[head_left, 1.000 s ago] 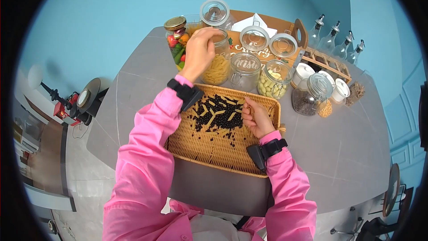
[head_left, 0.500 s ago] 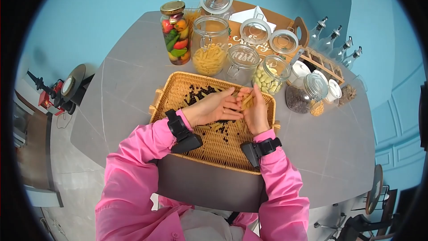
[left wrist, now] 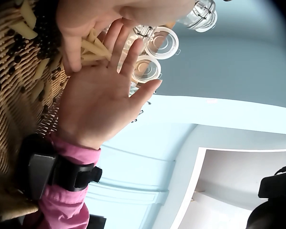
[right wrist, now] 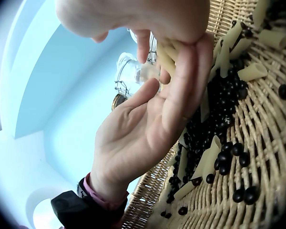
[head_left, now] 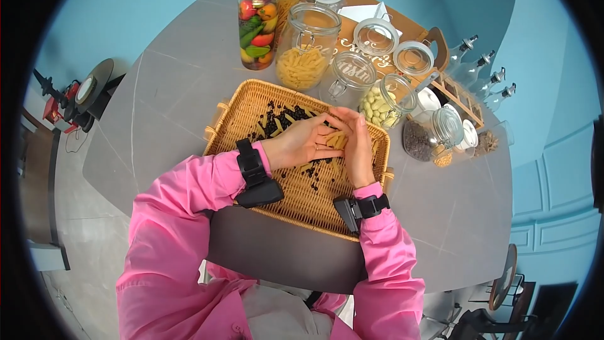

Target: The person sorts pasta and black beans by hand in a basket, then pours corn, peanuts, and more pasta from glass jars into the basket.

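Several pasta tubes [head_left: 336,140] [left wrist: 93,47] lie between the two hands over a wicker basket [head_left: 251,96]. My left hand [head_left: 299,142] [right wrist: 143,124] reaches in from the left, its fingertips at the pasta. Facing it, my right hand [head_left: 358,151] [left wrist: 97,98] has its fingers extended, with pasta resting against them. Beneath the hands, black beans [head_left: 283,119] [right wrist: 214,112] and loose pasta tubes [right wrist: 209,157] are spread in the basket; the hands cover part of them.
Behind the basket stand an open pasta jar [head_left: 302,66], a vegetable jar [head_left: 257,31] and a jar of pale green pieces [head_left: 380,106]. A dark-filled jar [head_left: 425,135] and glass bottles [head_left: 465,66] are at right.
My left hand came down from the pasta jar's mouth to meet my right hand. The right hand has turned upright, fingers extended, with pasta between the two. The head view has shifted.
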Demonstrator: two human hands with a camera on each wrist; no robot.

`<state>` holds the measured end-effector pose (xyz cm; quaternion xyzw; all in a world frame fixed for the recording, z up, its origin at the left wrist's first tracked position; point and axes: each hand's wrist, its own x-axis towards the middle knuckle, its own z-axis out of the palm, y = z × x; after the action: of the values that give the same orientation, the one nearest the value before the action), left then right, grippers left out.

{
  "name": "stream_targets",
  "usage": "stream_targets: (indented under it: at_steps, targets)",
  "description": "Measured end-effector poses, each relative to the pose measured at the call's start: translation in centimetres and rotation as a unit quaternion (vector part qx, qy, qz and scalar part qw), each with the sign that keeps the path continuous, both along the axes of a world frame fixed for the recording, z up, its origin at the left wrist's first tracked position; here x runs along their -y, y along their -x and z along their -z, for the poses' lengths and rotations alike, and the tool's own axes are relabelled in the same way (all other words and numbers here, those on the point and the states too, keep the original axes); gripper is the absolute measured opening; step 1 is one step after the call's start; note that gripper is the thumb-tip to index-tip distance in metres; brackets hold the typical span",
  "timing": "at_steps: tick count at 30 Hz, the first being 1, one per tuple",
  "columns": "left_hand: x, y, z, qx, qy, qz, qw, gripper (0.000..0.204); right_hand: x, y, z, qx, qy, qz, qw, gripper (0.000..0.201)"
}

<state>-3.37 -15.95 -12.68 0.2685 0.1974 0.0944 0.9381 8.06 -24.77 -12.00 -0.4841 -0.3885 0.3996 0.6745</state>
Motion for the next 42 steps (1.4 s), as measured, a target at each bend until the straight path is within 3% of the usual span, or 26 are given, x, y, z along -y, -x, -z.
stream_targets:
  at_steps: [3,7,12,17,19,23,27,36,38,40,41,42]
  targets:
    - [0.3,0.1,-0.3,-0.004,-0.01,-0.01,1.0,0.043,0.0,-0.4,0.5,0.066,-0.002,-0.022,0.998,0.052]
    - [0.3,0.0,0.2,0.015,-0.03,-0.015,0.999,0.036,-0.1,-0.2,0.6,0.07,-0.018,-0.033,0.997,0.053]
    - [0.2,-0.1,0.2,-0.001,-0.011,-0.016,1.0,0.034,0.4,-0.2,-0.2,0.127,-0.012,-0.006,0.992,0.064]
    - [0.1,0.1,0.1,-0.028,0.0,-0.015,1.0,0.034,0.2,-0.5,0.4,0.116,-0.015,-0.009,0.993,0.064]
    - [0.1,0.2,0.0,0.023,0.004,-0.014,1.0,0.033,0.1,-0.6,0.4,0.114,-0.021,-0.001,0.993,0.064]
    - [-0.3,0.3,-0.2,0.012,0.012,-0.017,1.0,0.031,0.3,-1.3,0.4,0.066,-0.015,0.069,0.995,0.06]
    - [-1.2,0.8,0.3,0.013,-0.059,0.004,0.998,0.029,0.3,-1.5,0.4,0.05,0.011,0.133,0.99,0.055]
    - [-1.1,1.6,-2.6,-0.085,-0.218,-0.002,0.972,0.016,0.2,-1.2,0.5,0.091,0.033,0.131,0.987,0.047]
    - [-1.5,1.6,-4.0,-0.088,-0.302,-0.029,0.949,0.013,0.4,-1.0,0.5,0.083,0.029,0.134,0.987,0.043]
    - [-2.5,1.5,-6.4,-0.114,-0.427,-0.059,0.895,0.012,0.6,-0.8,0.7,0.17,0.076,0.107,0.977,0.03]
    - [-3.2,0.9,-7.3,-0.095,-0.536,-0.131,0.829,0.013,0.7,-0.7,0.9,0.214,0.101,0.093,0.967,0.025]
    - [-4.9,0.3,-8.2,-0.085,-0.655,-0.183,0.728,0.016,0.8,-0.6,0.9,0.209,0.098,0.095,0.968,0.025]
